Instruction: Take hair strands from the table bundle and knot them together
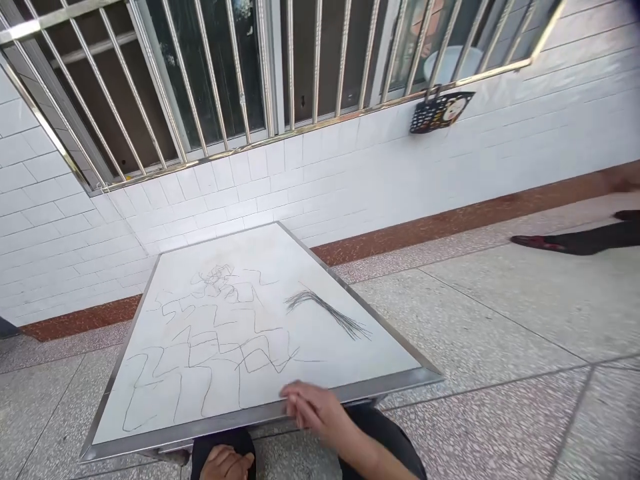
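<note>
My right hand (317, 410) is over the near metal edge of a white-topped table (340, 370), its thumb and fingers drawn together. Anything between those fingertips is too small to make out. On my knee rests my left hand (227, 463), fingers curled together, with nothing seen in it; the bottom of the picture cuts it off. Many thin dark bent strands (215, 340) lie loosely across the left and middle of the tabletop. Farther back, some form a tangled clump (217, 277). To the right lies a bundle of straighter, dark, thin strands (327, 308), curved and fanned at its ends.
Behind the table stands a white tiled wall (350, 160) with a barred window (280, 67). A dark patterned basket (443, 112) hangs from the bars, and a pale basin (453, 63) sits behind them. Another person's leg and dark shoe (555, 245) rest on the speckled floor (500, 320).
</note>
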The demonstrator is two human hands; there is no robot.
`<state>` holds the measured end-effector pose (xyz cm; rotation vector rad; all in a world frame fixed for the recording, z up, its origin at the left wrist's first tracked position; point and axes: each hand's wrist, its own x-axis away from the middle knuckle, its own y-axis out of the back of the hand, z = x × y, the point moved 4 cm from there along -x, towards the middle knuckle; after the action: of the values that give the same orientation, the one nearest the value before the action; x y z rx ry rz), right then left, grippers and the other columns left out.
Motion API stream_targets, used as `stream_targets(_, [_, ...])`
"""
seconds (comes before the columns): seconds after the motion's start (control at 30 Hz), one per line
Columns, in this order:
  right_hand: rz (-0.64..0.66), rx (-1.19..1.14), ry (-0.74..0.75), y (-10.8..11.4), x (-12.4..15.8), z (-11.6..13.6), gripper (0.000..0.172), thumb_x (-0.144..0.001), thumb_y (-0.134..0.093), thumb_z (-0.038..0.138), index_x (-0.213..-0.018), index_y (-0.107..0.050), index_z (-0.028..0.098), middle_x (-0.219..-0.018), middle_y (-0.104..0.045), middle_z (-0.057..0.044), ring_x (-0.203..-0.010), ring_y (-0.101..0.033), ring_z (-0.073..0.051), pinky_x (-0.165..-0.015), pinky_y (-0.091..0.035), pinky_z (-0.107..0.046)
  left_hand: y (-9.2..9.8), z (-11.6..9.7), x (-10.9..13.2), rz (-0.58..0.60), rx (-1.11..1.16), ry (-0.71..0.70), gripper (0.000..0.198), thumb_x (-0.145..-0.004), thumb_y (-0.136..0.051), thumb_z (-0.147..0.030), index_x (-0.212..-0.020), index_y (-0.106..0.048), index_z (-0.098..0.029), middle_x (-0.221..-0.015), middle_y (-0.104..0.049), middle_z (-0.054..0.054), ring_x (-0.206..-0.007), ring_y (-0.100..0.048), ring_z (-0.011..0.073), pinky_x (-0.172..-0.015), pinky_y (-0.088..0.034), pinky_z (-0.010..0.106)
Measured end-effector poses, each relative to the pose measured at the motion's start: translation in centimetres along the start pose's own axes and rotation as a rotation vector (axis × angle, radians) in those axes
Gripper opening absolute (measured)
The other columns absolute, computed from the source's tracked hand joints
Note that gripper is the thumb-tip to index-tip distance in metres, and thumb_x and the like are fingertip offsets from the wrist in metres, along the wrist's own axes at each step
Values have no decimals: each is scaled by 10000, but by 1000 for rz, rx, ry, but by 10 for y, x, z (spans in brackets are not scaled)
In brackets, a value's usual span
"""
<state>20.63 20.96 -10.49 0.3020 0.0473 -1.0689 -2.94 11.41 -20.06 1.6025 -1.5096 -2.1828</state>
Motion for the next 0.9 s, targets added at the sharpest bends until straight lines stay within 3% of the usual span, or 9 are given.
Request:
stream_targets(0.07, [-104, -58, -128, -20, 44, -34, 472, -958, -354, 583, -965, -633, 202, -650, -610, 3, -448, -537, -105, -435, -404, -213, -4, -1, 0, -17, 20, -5, 341, -947, -334, -120, -964, -662, -211, -617, -671, -4, -556, -647, 114, -678, -559, 243])
stream_targets(0.2, [-59, 32, -184, -26, 85, -65, 521, -945, -325, 629, -898, -623, 204, -641, -599, 8, -441, -533, -104, -443, -406, -209, -13, -7, -12, 103, 113, -60, 319, -933, -346, -114, -1024, -639, -200, -697, -699, 17, -623, -663, 136, -728, -566, 295])
stream_targets(0.3, [-100, 142, -150, -6, 88, -65, 479, -970, -323, 572, -911, -624, 205, -681, -615, -2, -486, -563, -114, -540, -472, -229, -22, -13, -27, 227, 182, -35, 276, -932, -389, -130, -1032, -636, -203, -726, -693, 34, -650, -656, 153, -743, -567, 330])
stream_targets(0.4, [-204, 182, -160, 10, 85, -70, 492, -973, -294, 572, -925, -618, 205, -689, -614, -10, -491, -573, -129, -532, -484, -239, -30, -22, -40, 270, 211, 3, 283, -917, -390, -106, -1025, -636, -193, -741, -682, 52, -678, -647, 182, -714, -559, 361])
stream_targets(0.6, [-230, 336, -141, 9, 91, -81, 445, -982, -320, 513, -949, -642, 208, -688, -634, -16, -509, -590, -144, -565, -503, -260, -24, -33, -51, 372, 189, 97, 255, -913, -428, -94, -1019, -634, -201, -808, -676, 54, -788, -645, 216, -821, -536, 436])
stream_targets(0.73, [-294, 449, -13, 31, 72, -55, 377, -1006, -318, 406, -1042, -636, 206, -769, -678, -41, -631, -640, -159, -673, -517, -276, -14, -30, -52, 421, 207, 129, 278, -917, -430, -90, -1083, -628, -191, -846, -684, 58, -816, -640, 213, -857, -529, 441])
stream_targets(0.83, [-480, 650, 19, 72, 29, -30, 341, -1014, -321, 344, -1116, -618, 212, -936, -698, -74, -858, -652, -193, -796, -501, -305, -11, -27, -53, 393, 233, 137, 312, -918, -403, -80, -1112, -624, -185, -852, -688, 62, -824, -646, 208, -864, -534, 436])
stream_targets(0.9, [-548, 857, -37, 101, -7, -21, 307, -1008, -353, 321, -1077, -634, 219, -1021, -689, -77, -974, -610, -207, -842, -474, -302, -12, -26, -52, 376, 244, 131, 323, -915, -389, -73, -1110, -623, -180, -838, -686, 64, -808, -650, 204, -848, -543, 428])
